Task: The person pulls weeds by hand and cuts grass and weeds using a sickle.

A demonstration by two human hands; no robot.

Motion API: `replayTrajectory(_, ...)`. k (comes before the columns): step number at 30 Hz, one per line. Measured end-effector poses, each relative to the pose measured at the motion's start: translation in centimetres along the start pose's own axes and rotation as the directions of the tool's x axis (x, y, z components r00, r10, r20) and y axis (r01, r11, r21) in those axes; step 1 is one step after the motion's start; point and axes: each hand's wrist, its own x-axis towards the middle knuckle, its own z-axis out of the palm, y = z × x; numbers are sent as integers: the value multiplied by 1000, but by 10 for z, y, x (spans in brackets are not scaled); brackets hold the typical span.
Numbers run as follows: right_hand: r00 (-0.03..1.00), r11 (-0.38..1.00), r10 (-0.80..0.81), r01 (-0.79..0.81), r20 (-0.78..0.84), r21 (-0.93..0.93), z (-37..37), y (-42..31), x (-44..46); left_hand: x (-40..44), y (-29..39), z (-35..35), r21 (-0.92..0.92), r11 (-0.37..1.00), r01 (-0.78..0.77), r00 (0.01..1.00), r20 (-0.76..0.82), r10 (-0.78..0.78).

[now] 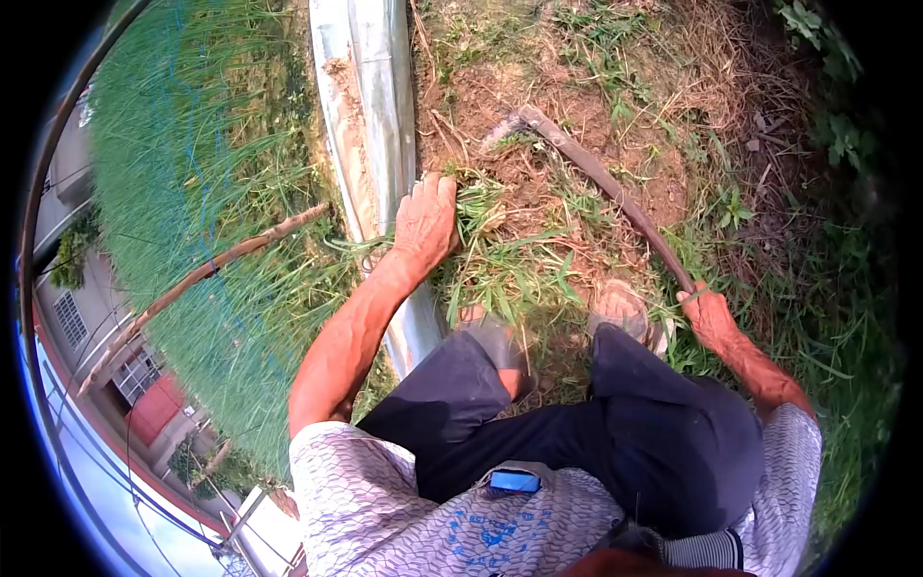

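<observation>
- While the right hand [708, 313] is wrapped round the near end of a hand tool [617, 189], the left hand [426, 217] reaches further forward, low over the ground.
- The right forearm [755, 363] angles inward from beside the right knee, bare below a short patterned sleeve; the elbow is bent, and the fist sits just outside the right foot [620, 302].
- From that fist, the tool's slightly curved wooden handle slants forward and to the left, ending in a soil-coloured head [508, 130] ahead of the left hand; whether the head bites into the soil [481, 87] cannot be told.
- The left forearm [348, 332] runs forward and a little inward, passing outside the left knee, more outstretched than the right one.
- Back upward and knuckles forward, the left hand has its fingers bent down; their tips are hidden, so I cannot tell whether they pinch anything.
- It lies at the border between a pale plastic sheet [377, 82] and a patch of weeds [510, 264], which spreads ahead of the feet.
- Both knees, in dark trousers [428, 389], are bent, with the arms either side of them.
</observation>
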Motion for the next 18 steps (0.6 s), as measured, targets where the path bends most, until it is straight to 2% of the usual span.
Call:
replayTrajectory(1, 992, 986, -125, 126, 19, -105, -3, 14, -5, 7, 0, 4, -4, 1000, -12, 1000, -10, 12)
replayTrajectory(2, 975, 940, -214, 224, 66, -256, -1, 29, -8, 10, 1, 8, -102, 995, -6, 993, -121, -6)
replayTrajectory(3, 976, 941, -208, 218, 64, -258, -5, 24, -12, 11, 1, 11, -199, 980, -10, 974, -225, -36)
replayTrajectory(4, 1000, 997, 17, -15, 26, -76, -15, 10, -12, 14, 5, 17, -265, 964, 30, 978, -189, -83)
replayTrajectory(5, 970, 963, 242, -244, 28, 115, -20, 0, -9, 16, 16, 25, -231, 972, 47, 954, -278, -113)
replayTrajectory(6, 969, 955, 240, -226, -53, 191, -20, -3, -6, 17, 28, 29, -250, 967, 50, 958, -263, -117)
replayTrajectory(7, 967, 953, 247, -231, -63, 196, -22, -6, 1, 18, 38, 31, -268, 962, 50, 962, -246, -119)
replayTrajectory(8, 950, 932, 273, -222, -151, 286, -25, -8, 12, 18, 44, 32, -344, 937, -66, 944, -325, -52)
replayTrajectory(9, 924, 906, 303, -202, -235, 372, -29, -10, 25, 22, 56, 33, -366, 925, -102, 957, -288, -9)
replayTrajectory(11, 883, 858, 373, -212, -285, 467, -37, -12, 56, 21, 77, 54, -447, 840, -309, 934, -310, 179)
replayTrajectory(13, 872, 878, 360, -197, -331, 436, -41, -22, 76, 30, 106, 19, -395, 838, -377, 914, -14, 405)
replayTrajectory(14, 879, 911, 308, -161, -364, 380, -40, -27, 82, 40, 110, 2, -298, 842, -450, 883, -11, 468)
replayTrajectory(15, 884, 939, 253, -127, -392, 320, -40, -29, 84, 54, 105, 1, -264, 837, -479, 877, -106, 469)
replayTrajectory(17, 896, 924, 334, -251, -291, 290, -28, -20, 68, 82, 86, -22, -256, 884, -391, 910, -249, 331)
replayTrajectory(18, 899, 918, 336, -244, -282, 314, -19, -9, 54, 98, 72, -27, -210, 912, -354, 898, -350, 268)
